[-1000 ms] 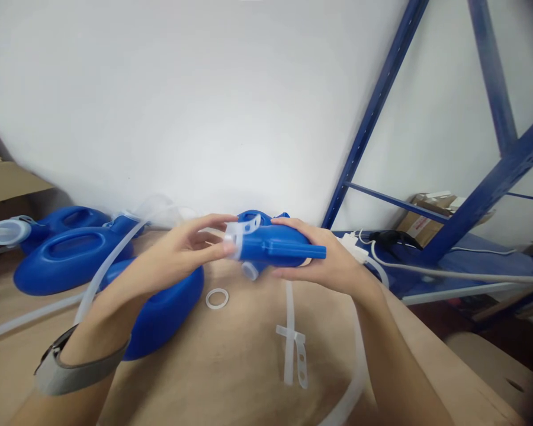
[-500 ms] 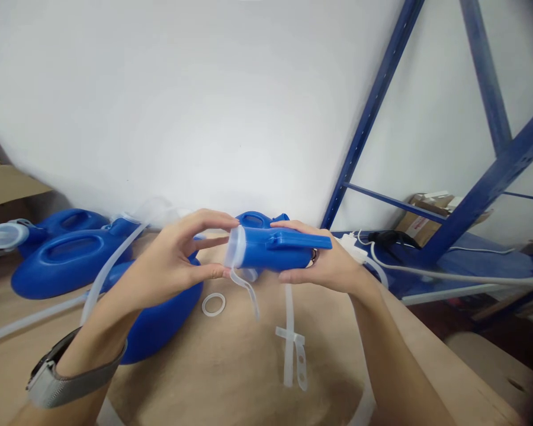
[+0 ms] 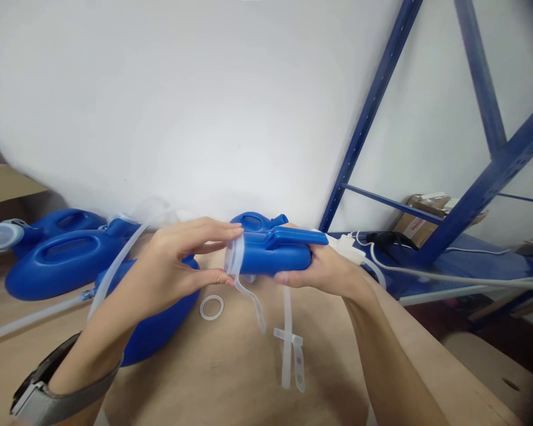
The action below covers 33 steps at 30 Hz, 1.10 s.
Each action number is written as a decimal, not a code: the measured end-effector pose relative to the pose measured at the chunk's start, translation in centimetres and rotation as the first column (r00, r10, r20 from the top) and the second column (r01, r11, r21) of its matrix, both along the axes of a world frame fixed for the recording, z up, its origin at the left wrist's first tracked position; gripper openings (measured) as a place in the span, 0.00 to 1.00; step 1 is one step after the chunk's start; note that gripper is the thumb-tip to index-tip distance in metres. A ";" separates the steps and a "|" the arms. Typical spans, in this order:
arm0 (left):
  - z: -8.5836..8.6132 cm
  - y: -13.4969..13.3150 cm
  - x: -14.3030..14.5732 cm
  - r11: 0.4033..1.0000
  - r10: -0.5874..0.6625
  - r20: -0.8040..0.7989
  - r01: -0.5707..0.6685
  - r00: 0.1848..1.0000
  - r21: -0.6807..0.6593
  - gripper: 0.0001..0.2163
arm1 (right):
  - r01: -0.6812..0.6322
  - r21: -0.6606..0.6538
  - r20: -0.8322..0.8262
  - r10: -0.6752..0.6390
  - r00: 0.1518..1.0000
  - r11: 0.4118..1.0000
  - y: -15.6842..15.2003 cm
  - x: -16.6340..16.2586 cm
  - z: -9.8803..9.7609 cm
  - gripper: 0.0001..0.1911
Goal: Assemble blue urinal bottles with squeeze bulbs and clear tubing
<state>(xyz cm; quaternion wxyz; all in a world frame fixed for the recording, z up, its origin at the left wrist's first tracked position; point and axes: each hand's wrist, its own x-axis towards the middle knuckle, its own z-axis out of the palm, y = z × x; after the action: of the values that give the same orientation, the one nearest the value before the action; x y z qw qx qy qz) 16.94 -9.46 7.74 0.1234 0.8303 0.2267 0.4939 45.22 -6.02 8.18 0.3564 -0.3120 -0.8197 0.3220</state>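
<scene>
A blue plastic cylinder with a flat handle (image 3: pixel 278 254) lies sideways above the table, its handle along the upper side. My right hand (image 3: pixel 328 269) is wrapped round its right end, thumb below. On the left end sits a translucent cap (image 3: pixel 234 254), from which a thin strap (image 3: pixel 254 302) dangles. The thumb and fingertips of my left hand (image 3: pixel 182 251) grip the cap from above and below. Beneath, a white ring (image 3: pixel 211 307) lies flat on the table. A translucent tube with a holed strap (image 3: pixel 287 355) lies to its right.
Blue jugs (image 3: pixel 66 260) with clear hoses stand at left, and another blue jug (image 3: pixel 164 325) sits under my left forearm. A small blue jug (image 3: pixel 249 222) is behind my hands. At right are a white power strip (image 3: pixel 349 248), cables and blue shelving (image 3: pixel 368 124).
The cylinder has turned slightly and its right end has dipped, so the handle stands further up. Both hands keep their hold. The view has shifted a little.
</scene>
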 end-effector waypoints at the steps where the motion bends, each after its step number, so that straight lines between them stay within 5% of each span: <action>1: 0.2 -0.1 0.0 0.999 0.024 -0.019 -0.023 1.000 0.049 0.28 | -0.010 -0.007 -0.001 0.010 1.000 1.000 0.0 0.0 0.0 0.31; 6: 0.6 -0.5 -0.1 0.989 0.077 -0.044 -0.071 0.996 0.128 0.28 | -0.014 -0.010 -0.020 0.014 1.000 1.000 -0.2 -0.2 0.0 0.32; 14: -0.9 1.2 -0.1 0.999 0.031 0.083 -0.027 0.996 -0.043 0.29 | 0.132 0.089 0.107 -0.141 0.984 0.987 -0.2 -0.2 0.3 0.36; 22: -0.4 0.7 -0.6 0.942 0.122 -0.063 -0.096 0.991 0.321 0.32 | 0.091 0.172 0.102 -0.110 0.989 0.981 -0.3 -0.1 0.4 0.38; 33: -1.6 1.7 0.0 0.990 0.109 0.020 -0.106 0.994 -0.091 0.30 | 0.138 0.485 0.132 -0.228 0.965 0.863 0.0 0.2 -0.3 0.36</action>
<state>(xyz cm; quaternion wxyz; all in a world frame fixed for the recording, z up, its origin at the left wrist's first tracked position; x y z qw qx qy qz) 16.97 -7.72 6.16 0.1365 0.8044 0.2915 0.4994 45.38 -5.98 7.83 0.3729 -0.3208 -0.8694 0.0471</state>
